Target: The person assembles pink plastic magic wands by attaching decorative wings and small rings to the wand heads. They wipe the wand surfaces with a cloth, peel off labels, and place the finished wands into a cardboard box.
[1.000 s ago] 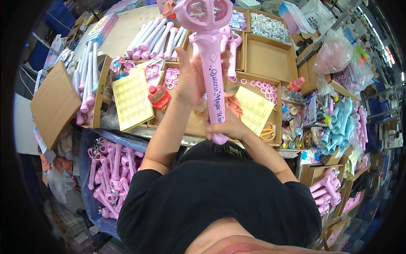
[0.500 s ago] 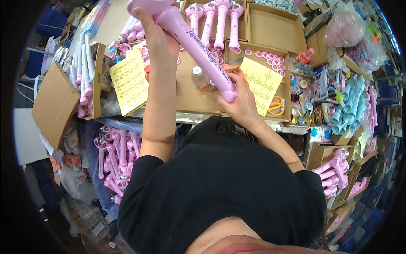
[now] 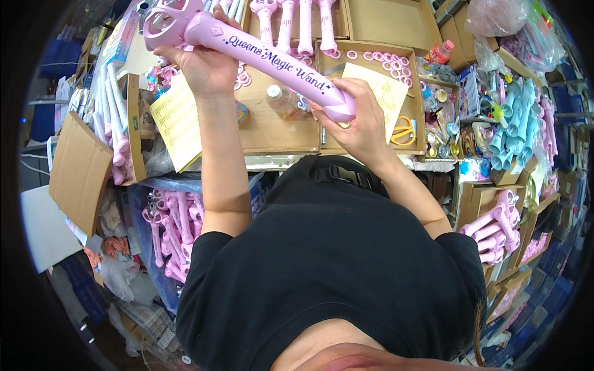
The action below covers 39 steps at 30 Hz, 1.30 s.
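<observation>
A pink toy wand (image 3: 272, 65) with dark printed lettering slants across the space above the workbench, its openwork head up at the left. My left hand (image 3: 207, 71) is closed round the neck just below that head. At the lower right, my right hand (image 3: 362, 117) grips the tapered handle end between thumb and fingers. Beneath the wand stands a clear bottle (image 3: 286, 102) with a white cap. Pink rings (image 3: 396, 65) lie in a cardboard tray (image 3: 278, 139) on the bench. More pink wands (image 3: 284, 28) are lined up in a box behind.
Yellow printed sheets (image 3: 176, 130) lie left, and another yellow sheet (image 3: 380, 93) right. Orange-handled scissors (image 3: 403, 131) rest beside it. A blue plastic bag (image 3: 145, 216) below the bench holds pink wands. Light-blue toy parts (image 3: 513, 133) and a red-capped bottle (image 3: 438, 54) are at right.
The wand has swung to a flatter slant, with its head lower and further left and its lettering turned up. The orange cloth by my right hand no longer shows.
</observation>
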Available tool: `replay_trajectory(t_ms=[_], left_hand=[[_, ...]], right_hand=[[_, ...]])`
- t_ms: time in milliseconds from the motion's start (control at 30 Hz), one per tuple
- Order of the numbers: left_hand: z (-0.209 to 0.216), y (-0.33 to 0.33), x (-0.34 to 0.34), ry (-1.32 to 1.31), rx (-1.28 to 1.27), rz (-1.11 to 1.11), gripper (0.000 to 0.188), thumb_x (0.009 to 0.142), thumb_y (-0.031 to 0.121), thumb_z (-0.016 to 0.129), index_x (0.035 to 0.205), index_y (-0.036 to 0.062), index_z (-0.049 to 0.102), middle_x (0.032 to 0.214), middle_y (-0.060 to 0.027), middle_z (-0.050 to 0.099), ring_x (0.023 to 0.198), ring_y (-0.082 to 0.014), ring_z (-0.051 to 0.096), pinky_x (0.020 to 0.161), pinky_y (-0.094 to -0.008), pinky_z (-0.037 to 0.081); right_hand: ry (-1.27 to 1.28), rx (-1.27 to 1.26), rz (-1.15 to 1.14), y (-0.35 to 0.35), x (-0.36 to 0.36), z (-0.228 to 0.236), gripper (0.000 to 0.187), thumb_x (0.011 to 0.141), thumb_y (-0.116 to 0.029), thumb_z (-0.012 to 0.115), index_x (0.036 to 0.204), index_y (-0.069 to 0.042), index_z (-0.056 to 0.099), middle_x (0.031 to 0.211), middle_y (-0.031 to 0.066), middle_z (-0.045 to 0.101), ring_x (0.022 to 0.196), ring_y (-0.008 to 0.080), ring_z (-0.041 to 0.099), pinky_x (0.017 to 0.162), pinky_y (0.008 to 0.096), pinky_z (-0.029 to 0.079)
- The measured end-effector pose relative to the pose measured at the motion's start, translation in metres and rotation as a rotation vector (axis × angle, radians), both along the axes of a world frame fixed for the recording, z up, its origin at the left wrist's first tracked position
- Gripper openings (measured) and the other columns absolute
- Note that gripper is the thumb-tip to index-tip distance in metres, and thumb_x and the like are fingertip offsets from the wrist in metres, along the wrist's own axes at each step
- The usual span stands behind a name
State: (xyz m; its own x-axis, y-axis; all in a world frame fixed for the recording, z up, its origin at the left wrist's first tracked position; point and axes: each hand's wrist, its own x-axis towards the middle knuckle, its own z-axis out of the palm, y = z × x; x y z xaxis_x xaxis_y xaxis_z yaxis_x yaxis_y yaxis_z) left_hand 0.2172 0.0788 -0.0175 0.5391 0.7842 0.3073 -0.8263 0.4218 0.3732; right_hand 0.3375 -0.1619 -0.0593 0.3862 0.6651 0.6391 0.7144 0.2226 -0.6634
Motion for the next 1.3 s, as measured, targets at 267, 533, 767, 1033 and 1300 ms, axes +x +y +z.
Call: replay_trajectory(t_ms=[267,533,767,1033,1300], left_hand=[[0.009,-0.020,0.010,-0.089,-0.066,-0.147,0.086,0.073,0.073,0.051,0.125,0.0048,0.043,0.105,-0.0121,0.053,0.094,-0.0257,0.056,0.086,-0.0402,0.049],[0.006,-0.012,0.007,0.347,0.069,0.133,0.074,0.082,0.074,0.037,0.111,0.0074,0.051,0.085,-0.0070,0.060,0.073,-0.0201,0.060,0.068,-0.0339,0.053],[0.015,-0.029,-0.027,0.561,0.106,0.258,0.083,0.078,0.074,0.044,0.119,0.0019,0.045,0.097,-0.0101,0.058,0.082,-0.0178,0.059,0.072,-0.0299,0.052],[0.022,-0.039,-0.037,0.497,0.008,0.228,0.086,0.070,0.064,0.065,0.122,0.0008,0.040,0.100,-0.0122,0.055,0.085,-0.0192,0.058,0.078,-0.0315,0.052],[0.023,-0.039,-0.049,0.468,-0.015,0.195,0.082,0.068,0.058,0.070,0.123,0.0028,0.043,0.101,-0.0132,0.056,0.085,-0.0220,0.057,0.083,-0.0339,0.051]], right_hand=[[1.828,-0.340,0.743,-0.004,0.017,0.014,0.073,0.093,-0.063,0.030,0.104,0.005,0.053,0.064,0.0068,0.057,0.031,0.0066,0.032,0.029,0.0203,0.024],[1.278,-0.466,0.508,-0.013,0.019,-0.063,0.041,0.099,-0.044,0.042,0.099,-0.007,0.058,0.077,0.0087,0.063,0.057,0.0146,0.061,0.047,0.0273,0.047],[-0.049,-0.690,-0.469,-0.053,0.132,-0.178,0.039,0.081,-0.025,0.067,0.115,-0.006,0.060,0.108,0.0162,0.062,0.101,0.0330,0.057,0.089,0.0411,0.046],[-0.324,-0.786,-0.374,-0.018,0.215,-0.206,0.044,0.081,-0.025,0.066,0.121,-0.010,0.056,0.106,0.0144,0.062,0.105,0.0307,0.056,0.091,0.0418,0.044],[-0.375,-0.720,-0.214,-0.026,0.231,-0.225,0.018,0.083,-0.018,0.060,0.099,-0.016,0.067,0.090,0.0063,0.066,0.085,0.0251,0.064,0.072,0.0383,0.052]])
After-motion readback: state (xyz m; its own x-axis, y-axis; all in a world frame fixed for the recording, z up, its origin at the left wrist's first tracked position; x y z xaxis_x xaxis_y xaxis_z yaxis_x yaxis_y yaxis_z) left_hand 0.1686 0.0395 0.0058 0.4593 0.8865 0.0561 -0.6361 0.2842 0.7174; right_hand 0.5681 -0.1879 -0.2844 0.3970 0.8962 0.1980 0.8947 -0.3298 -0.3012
